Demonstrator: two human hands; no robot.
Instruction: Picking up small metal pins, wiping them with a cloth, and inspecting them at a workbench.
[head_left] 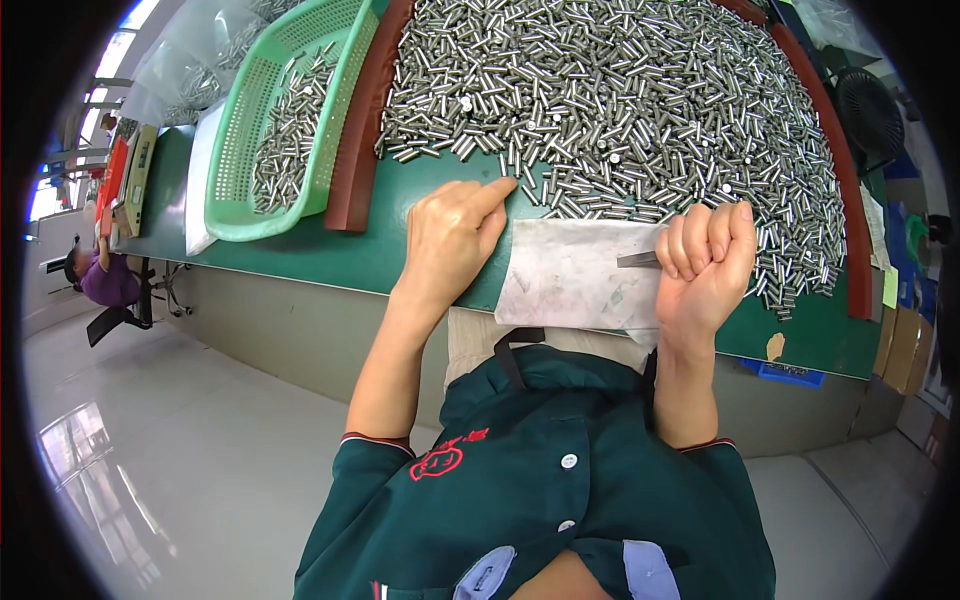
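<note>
Many short silvery metal pins (600, 90) lie in a broad layer over the green table (400, 215). At the near edge of that layer is my left hand (450, 230), its index finger reaching out to touch the pins and its other fingers curled under. Whether those curled fingers hold anything is hidden. My right hand (707, 250) is closed, palm side up, around a flat grey metal tool (637, 259), probably tweezers, whose end sticks out leftward over a stained white cloth (560, 275). The cloth lies between my hands, along the table's near edge.
Dark red bars (352, 180) border the pins on both sides. A green plastic basket (225, 195) with more pins stands left. Far right are a black fan (868, 112) and cardboard (905, 350). Below the edge sits a blue tray (790, 374). Another person (105, 280) is far left.
</note>
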